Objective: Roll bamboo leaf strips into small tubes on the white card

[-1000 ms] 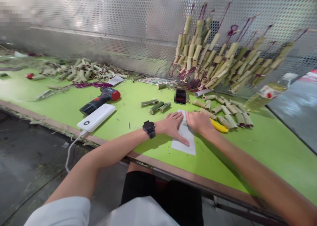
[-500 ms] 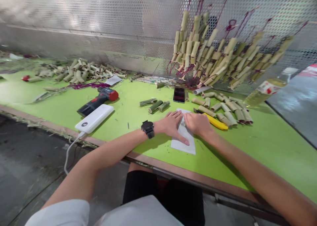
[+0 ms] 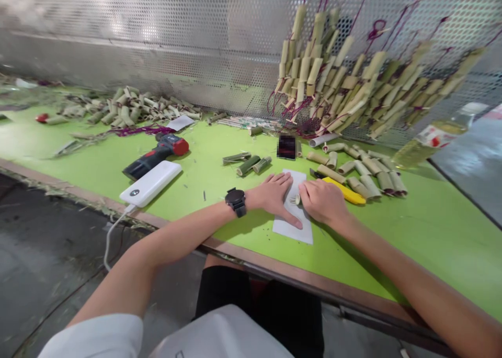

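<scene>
A white sheet of paper (image 3: 295, 227) lies flat on the green table (image 3: 219, 190). My left hand (image 3: 274, 196), with a black watch on its wrist, lies palm down on the sheet with fingers spread. My right hand (image 3: 323, 201) rests at the sheet's right side, closed around a short bamboo piece (image 3: 297, 199) whose end pokes out on the paper. A yellow utility knife (image 3: 345, 190) lies just behind my right hand.
Cut bamboo tubes (image 3: 368, 172) lie to the right and three green ones (image 3: 248, 164) ahead. A phone (image 3: 286, 146), a cordless drill (image 3: 157, 153), a white power bank (image 3: 150, 183) and an oil bottle (image 3: 431, 138) are nearby. Strung bamboo bundles (image 3: 345, 86) hang on the perforated wall.
My right hand has drawn back toward me along the sheet's right side, and the bamboo piece's end now shows. The left hand stays flat on the paper.
</scene>
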Demonstrator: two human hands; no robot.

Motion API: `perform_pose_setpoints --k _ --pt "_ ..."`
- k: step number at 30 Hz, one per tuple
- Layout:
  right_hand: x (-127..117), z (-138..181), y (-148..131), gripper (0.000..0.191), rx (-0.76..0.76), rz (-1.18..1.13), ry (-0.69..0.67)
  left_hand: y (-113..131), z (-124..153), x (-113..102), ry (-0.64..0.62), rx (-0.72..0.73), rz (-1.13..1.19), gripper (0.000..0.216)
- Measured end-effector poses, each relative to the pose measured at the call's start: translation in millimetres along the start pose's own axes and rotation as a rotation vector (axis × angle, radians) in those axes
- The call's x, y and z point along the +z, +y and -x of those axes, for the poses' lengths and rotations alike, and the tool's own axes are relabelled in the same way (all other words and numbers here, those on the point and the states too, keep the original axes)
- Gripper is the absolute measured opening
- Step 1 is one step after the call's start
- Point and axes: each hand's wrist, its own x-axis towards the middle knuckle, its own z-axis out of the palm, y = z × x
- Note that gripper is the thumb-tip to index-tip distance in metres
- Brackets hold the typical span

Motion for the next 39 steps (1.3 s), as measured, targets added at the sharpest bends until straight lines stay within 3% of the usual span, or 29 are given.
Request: perform_pose_setpoints --k 8,14,20,27,34,39 --pt "-2.1 3.8 1.5 0.062 -0.039 0.061 -0.003 -1.0 -0.8 0.9 -0.014 -0.017 -0.004 0.156" --pt "-6.8 -9.2 4.2 0.064 -0.207 0.232 0.031 -0.1 -0.3 -0.8 -0.028 -0.021 0.004 0.157" --pt "1.4 -25.4 18.3 0.06 -0.263 0.269 0.117 0.6 0.3 -1.9 -0.036 -0.028 0.004 0.156" --pt "2.8 -12.8 17.4 0.06 -0.353 0.264 0.128 0.1 -0.6 -0.5 -0.027 -0.016 -0.001 0.156" --pt "3.9 -32.0 19.7 0.055 -0.201 0.253 0.143 4.0 2.2 -3.9 -0.03 -0.037 -0.005 0.155" --pt "-0.9 -21.9 13.4 0.054 -0.247 0.269 0.125 4.5 2.8 -4.1 -0.039 -0.043 -0.014 0.154"
